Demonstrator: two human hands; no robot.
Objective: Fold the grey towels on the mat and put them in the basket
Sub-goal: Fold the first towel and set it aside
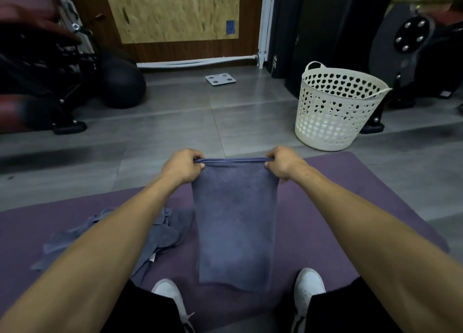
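I hold a grey towel (234, 222) up in front of me, doubled over, hanging down above the purple mat (325, 220). My left hand (181, 166) pinches its top left corner and my right hand (284, 165) pinches its top right corner, with the top edge stretched taut between them. A heap of crumpled grey towels (165, 235) lies on the mat to the left, partly hidden by my left forearm. The white perforated basket (333, 107) stands upright on the floor beyond the mat's far right corner, and I see nothing inside it.
My two white shoes (309, 290) rest on the mat's near edge. A white bathroom scale (220, 79) lies on the grey floor ahead. A black ball (122, 84) and exercise equipment (37, 64) stand at left; dark machines (411, 47) stand behind the basket.
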